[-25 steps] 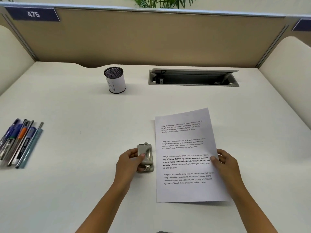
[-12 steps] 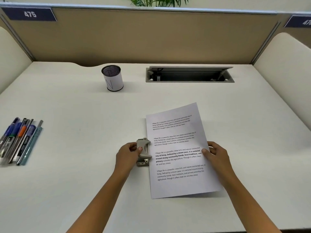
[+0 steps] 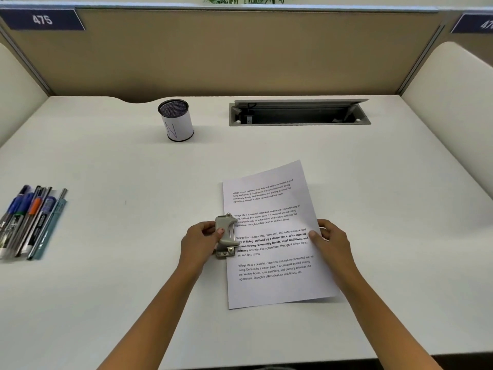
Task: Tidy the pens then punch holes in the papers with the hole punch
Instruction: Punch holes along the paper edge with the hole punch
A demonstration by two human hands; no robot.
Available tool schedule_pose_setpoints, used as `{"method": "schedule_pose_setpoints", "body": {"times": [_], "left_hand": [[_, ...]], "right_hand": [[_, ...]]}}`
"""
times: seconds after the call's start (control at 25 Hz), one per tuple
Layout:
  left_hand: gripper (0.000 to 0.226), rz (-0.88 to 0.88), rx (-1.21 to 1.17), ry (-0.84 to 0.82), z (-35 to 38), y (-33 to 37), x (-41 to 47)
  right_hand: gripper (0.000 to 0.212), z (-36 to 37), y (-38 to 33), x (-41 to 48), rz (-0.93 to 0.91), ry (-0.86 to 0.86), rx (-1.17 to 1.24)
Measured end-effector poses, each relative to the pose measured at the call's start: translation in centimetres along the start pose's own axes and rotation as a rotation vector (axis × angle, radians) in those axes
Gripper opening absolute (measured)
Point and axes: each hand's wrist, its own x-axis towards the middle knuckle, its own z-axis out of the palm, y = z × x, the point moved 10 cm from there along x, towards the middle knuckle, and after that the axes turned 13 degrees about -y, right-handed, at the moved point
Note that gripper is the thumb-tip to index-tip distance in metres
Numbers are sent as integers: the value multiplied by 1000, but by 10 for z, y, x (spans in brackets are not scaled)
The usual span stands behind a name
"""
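Paper (image 3: 277, 252) lies on the desk (image 3: 133, 263) with its left edge slid into the hole punch (image 3: 225, 236). The left hand (image 3: 200, 240) grasps the punch; the right hand (image 3: 332, 241) pinches the sheet's right edge. Pens (image 3: 29, 222) lie far left, outside the cup (image 3: 176, 121).

Left hand (image 3: 200, 240): fingers curled, thumb on top, gripping. Right hand (image 3: 332, 239): thumb pressed down, pinching. Both forearms extended forward.

Pens (image 3: 29, 222) at desk (image 3: 120, 263) left edge; pen cup (image 3: 176, 120) toward rear; paper (image 3: 272, 236) centre, hole punch (image 3: 226, 236) on its left margin, seemingly overlapping
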Motion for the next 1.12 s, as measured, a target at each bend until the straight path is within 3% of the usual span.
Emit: {"method": "schedule_pose_setpoints", "body": {"times": [1.12], "left_hand": [[34, 27, -82, 6, 1, -6, 9]], "right_hand": [[26, -2, 7, -3, -18, 8, -1]]}}
